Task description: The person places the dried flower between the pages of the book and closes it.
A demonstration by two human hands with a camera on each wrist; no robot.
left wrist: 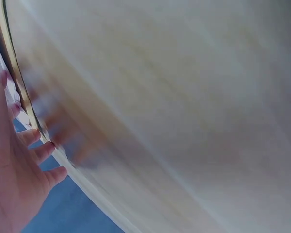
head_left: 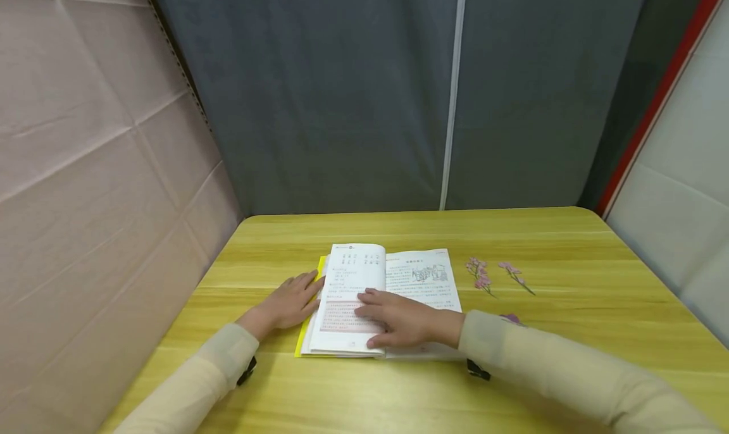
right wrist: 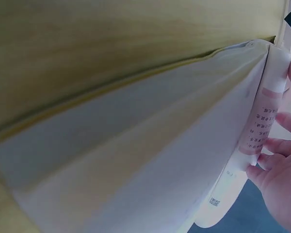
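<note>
An open book [head_left: 355, 269] with printed pages and a yellow cover edge lies on the wooden table. My right hand [head_left: 401, 320] rests on its left page close to the spine, fingers spread over a pink text block. In the right wrist view, the same fingers [right wrist: 281, 145] touch the curved page [right wrist: 259, 121]. At the book's left side lies my left hand [head_left: 289, 302], fingers extended, with fingertips right at the yellow edge. The left wrist view shows that hand [left wrist: 14, 165] low over the tabletop. My right forearm covers part of the right page.
Right of the book lie two sprigs of pink flowers, one fuller [head_left: 480, 274] and one thinner [head_left: 516, 276]. A purple flower [head_left: 512, 319] is partly hidden behind my right sleeve. A grey curtain [head_left: 342, 105] hangs behind the table [head_left: 296, 238], with pale fabric walls on both sides.
</note>
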